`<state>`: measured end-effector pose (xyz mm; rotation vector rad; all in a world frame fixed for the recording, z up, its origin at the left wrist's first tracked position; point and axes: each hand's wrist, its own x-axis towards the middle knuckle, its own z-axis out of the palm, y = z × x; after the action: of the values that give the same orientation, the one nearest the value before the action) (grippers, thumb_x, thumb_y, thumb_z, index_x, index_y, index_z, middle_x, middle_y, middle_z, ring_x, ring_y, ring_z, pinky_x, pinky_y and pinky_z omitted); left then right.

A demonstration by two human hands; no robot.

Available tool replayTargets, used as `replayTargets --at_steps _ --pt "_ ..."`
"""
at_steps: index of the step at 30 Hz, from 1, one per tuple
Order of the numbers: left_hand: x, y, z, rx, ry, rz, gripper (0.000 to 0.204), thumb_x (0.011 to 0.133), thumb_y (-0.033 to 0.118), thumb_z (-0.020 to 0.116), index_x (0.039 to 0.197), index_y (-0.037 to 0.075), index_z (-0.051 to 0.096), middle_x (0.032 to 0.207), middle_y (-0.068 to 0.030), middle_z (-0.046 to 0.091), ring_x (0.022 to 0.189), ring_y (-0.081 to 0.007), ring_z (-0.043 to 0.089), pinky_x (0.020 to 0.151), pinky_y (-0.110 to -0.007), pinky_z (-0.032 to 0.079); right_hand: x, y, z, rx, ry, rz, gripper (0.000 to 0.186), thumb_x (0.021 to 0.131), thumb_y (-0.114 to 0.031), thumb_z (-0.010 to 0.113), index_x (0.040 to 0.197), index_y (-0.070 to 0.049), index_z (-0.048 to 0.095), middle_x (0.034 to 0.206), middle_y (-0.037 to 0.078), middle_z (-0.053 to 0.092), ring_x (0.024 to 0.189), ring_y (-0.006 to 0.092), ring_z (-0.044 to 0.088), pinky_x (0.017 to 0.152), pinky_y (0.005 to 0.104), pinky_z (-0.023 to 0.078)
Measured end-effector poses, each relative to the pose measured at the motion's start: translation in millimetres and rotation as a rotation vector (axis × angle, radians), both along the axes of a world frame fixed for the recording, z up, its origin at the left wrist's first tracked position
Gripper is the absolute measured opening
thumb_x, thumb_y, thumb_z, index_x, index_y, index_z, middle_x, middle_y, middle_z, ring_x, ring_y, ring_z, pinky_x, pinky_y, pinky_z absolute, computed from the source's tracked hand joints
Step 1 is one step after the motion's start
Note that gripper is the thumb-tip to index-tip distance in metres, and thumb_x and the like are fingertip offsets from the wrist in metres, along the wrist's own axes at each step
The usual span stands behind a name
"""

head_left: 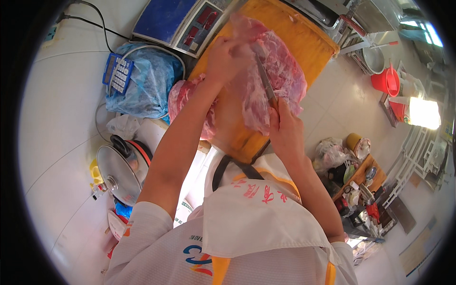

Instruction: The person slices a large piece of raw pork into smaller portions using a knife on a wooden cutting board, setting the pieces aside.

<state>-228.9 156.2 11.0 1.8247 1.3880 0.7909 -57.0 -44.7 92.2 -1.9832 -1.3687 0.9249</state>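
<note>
A large slab of raw meat, pink with white fat, lies on an orange-brown cutting board. My right hand is closed round the handle of a knife. The blade points up and to the left, lying against the meat's surface. At the far left side of the slab, my left hand grips a flap of the meat; its fingertips are blurred. Another raw meat piece sits at the board's left edge, partly hidden behind my left forearm.
A blue-topped weighing scale stands beyond the board on the left. Near it is a blue plastic bag with a blue keypad device. A lidded pot is at the left. Red buckets stand at the right.
</note>
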Motion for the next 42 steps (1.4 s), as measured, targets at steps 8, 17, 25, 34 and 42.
replayTargets --at_steps 8,17,25,34,42 --pt "-9.4 9.6 -16.4 0.039 0.021 0.041 0.054 0.075 0.028 0.089 0.122 0.003 0.081 0.12 -0.011 0.071 0.105 -0.0264 0.071 0.094 -0.035 0.057 1.4 -20.5 57.8 -0.149 0.003 0.09 0.017 0.111 -0.016 0.06 0.121 -0.003 0.058 0.091 0.03 0.07 0.083 0.0541 0.067 0.071 0.0574 0.051" --pt "-7.8 8.8 -12.8 0.002 -0.009 0.038 0.053 0.077 0.03 0.09 0.122 0.003 0.08 0.12 -0.0111 0.072 0.105 -0.0263 0.071 0.094 -0.036 0.057 -11.6 -29.1 26.0 -0.154 -0.059 0.11 0.016 0.11 -0.013 0.061 0.117 0.001 0.057 0.088 0.03 0.068 0.082 0.055 0.067 0.069 0.0576 0.051" --pt "-7.9 10.2 -11.6 0.035 -0.024 0.012 0.052 0.079 0.029 0.088 0.123 0.002 0.078 0.118 -0.0132 0.07 0.103 -0.0269 0.072 0.094 -0.037 0.058 -16.9 -15.6 47.1 -0.142 -0.064 0.072 0.015 0.111 -0.013 0.059 0.117 0.0 0.058 0.089 0.03 0.071 0.083 0.0545 0.068 0.069 0.0596 0.051" --pt "-13.3 1.2 -1.9 0.038 0.022 0.023 0.063 0.081 0.033 0.089 0.134 0.003 0.074 0.134 -0.019 0.068 0.121 -0.0339 0.07 0.104 -0.042 0.056 -13.1 -74.3 45.6 -0.261 -0.061 0.119 0.015 0.111 -0.013 0.06 0.122 -0.003 0.06 0.087 0.027 0.071 0.08 0.0531 0.067 0.068 0.0582 0.051" --pt "5.0 -61.0 28.6 -0.082 0.085 -0.007 0.1 0.073 0.023 0.09 0.165 0.013 0.051 0.139 -0.0288 0.066 0.135 -0.0412 0.063 0.116 -0.047 0.05 0.9 -92.6 31.5 -0.203 -0.107 0.048 0.022 0.11 -0.012 0.063 0.13 -0.004 0.064 0.086 0.026 0.07 0.078 0.0493 0.068 0.067 0.0514 0.053"
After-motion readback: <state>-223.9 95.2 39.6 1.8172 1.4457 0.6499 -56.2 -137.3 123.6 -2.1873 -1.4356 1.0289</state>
